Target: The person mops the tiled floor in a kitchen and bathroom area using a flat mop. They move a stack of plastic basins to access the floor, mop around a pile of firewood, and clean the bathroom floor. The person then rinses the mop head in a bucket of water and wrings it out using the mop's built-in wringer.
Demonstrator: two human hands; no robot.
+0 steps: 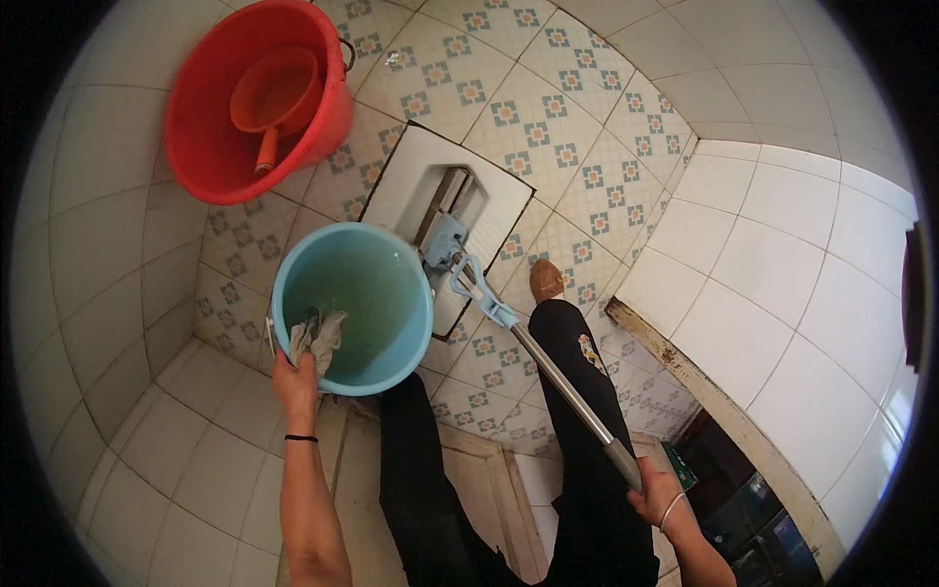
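Note:
My left hand (297, 383) grips a grey cloth (317, 339) against the near rim of a light-blue plastic bucket (429, 301); part of the cloth hangs inside. Murky greenish water (359, 293) fills much of the bucket. My right hand (653, 490) is closed around the grey grip of a mop with a steel handle (561, 381). A light-blue lever (477, 293) sits low on that handle, and the mop's long, narrow head (446, 198) lies over the basin of a white squat toilet (506, 192). The bucket overlaps the toilet's left edge in view.
At the upper left stands a red plastic tub (334, 125) with an orange-red dipper (275, 92) inside. Tiled walls (763, 271) close in on both sides. A worn door frame edge (704, 381) runs at the lower right. My shoe (546, 280) rests on the patterned floor tiles.

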